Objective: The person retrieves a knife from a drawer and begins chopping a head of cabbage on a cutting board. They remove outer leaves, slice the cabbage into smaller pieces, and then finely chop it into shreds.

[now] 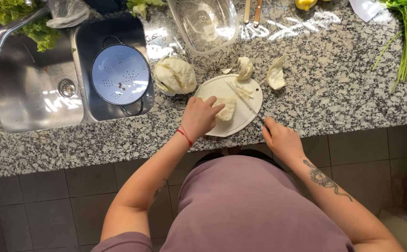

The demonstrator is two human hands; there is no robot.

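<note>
Right hand (281, 138) grips the knife (243, 99) at 5 o'clock; left hand (199, 116) pins a cabbage chunk (226, 108) on the board (245, 116). Few strips cut, half head (175, 75) untouched at 10.

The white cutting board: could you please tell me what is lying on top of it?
On the cutting board lie a cabbage wedge pressed by the left hand, a few shreds, and a knife blade. The hand covers the wedge's left side.
</note>
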